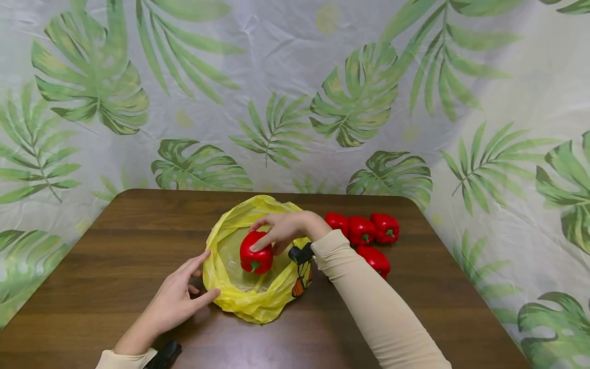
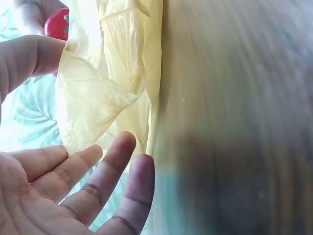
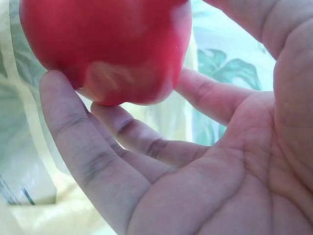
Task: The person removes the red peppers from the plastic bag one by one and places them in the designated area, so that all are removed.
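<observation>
A yellow plastic bag (image 1: 258,307) stands on the table with its mouth spread wide and its rim folded outward. Over the opening, my right hand (image 1: 286,228) grips a glossy red bell pepper (image 1: 251,251), stem end toward me. Seen from the right wrist, the fingers and thumb surround the pepper (image 3: 107,49). My left hand (image 1: 177,294) steadies the left side of the bag, thumb and fingers spread and fairly straight against it. In the left wrist view, those fingertips (image 2: 120,144) rest by the thin yellow plastic (image 2: 112,68).
Several more red bell peppers (image 1: 361,230) sit grouped right of the bag, one pepper (image 1: 375,259) nearer and partly hidden by the right sleeve. The brown wooden table (image 1: 138,236) reaches a leaf-patterned cloth backdrop (image 1: 286,123) behind and at the sides.
</observation>
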### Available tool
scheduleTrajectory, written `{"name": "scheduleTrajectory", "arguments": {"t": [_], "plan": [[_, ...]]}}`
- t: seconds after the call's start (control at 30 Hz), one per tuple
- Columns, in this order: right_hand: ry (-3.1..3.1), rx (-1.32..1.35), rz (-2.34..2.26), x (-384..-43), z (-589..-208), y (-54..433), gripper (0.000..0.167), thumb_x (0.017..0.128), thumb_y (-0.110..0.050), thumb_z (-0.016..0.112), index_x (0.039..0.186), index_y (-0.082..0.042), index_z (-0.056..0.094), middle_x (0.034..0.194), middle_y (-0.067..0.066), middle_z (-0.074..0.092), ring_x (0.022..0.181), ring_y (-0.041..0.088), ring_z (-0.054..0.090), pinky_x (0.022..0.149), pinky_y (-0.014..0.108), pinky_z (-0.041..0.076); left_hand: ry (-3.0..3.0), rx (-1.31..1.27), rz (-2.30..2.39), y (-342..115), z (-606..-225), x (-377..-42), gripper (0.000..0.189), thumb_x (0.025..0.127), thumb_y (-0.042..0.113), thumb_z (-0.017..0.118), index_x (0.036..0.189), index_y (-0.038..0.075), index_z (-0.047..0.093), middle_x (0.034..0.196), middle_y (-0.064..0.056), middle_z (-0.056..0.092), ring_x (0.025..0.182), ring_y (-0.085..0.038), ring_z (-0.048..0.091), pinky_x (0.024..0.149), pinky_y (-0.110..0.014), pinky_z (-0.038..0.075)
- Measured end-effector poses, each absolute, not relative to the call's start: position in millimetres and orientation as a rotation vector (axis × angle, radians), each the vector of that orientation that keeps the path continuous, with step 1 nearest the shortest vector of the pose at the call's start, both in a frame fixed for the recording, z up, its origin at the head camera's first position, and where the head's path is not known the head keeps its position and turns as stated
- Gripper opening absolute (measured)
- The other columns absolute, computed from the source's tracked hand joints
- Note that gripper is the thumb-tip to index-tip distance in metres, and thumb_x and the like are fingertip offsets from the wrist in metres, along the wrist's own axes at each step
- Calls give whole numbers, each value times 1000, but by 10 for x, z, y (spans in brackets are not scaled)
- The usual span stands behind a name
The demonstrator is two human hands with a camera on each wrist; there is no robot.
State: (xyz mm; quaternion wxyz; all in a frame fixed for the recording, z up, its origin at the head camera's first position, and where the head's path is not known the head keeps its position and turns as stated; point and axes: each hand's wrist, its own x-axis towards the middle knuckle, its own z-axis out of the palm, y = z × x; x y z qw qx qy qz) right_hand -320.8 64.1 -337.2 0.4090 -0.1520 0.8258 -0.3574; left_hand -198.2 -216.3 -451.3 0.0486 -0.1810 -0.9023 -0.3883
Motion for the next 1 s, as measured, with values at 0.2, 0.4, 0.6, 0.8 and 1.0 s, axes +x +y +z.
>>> {"name": "scheduleTrajectory", "arguments": {"t": [0.2,0.4,0.6,0.8,1.0], "plan": [[2109,-433,-901,-3244,-3287,820,67,101,-26,77,160,-16,47,142,14,60,106,28,73,104,49,60,-2729,-529,-1176,-2170,-4517,-1989,85,93,30,86,163,5,44,157,-23,55,90,-16,72,70,-24,59],[2118,-481,-927,-3250,-3228,996,67,101,-26,76,160,-17,46,138,15,63,103,26,74,101,47,62,-2728,-501,-1139,-2183,-4509,-1978,84,94,27,84,164,6,43,157,-23,54,91,-18,73,69,-25,58],[2158,-525,-945,-3201,-3134,1136,68,101,-26,75,162,-19,46,138,17,63,111,27,74,97,44,64,-2725,-492,-1129,-2185,-4508,-1966,84,93,26,84,163,5,43,157,-25,53,97,-23,73,69,-25,58],[2174,-563,-993,-3152,-3060,1281,66,101,-24,76,161,-22,48,141,17,59,120,27,68,99,47,63,-2735,-487,-1140,-2185,-4502,-1967,85,94,27,84,164,4,42,157,-26,52,93,-22,74,69,-25,59],[2199,-601,-998,-3113,-3012,1465,67,102,-25,75,162,-23,46,139,15,63,100,24,68,89,39,63,-2747,-483,-1144,-2187,-4500,-1973,85,94,28,84,164,4,41,158,-27,51,96,-24,75,69,-25,59]]}}
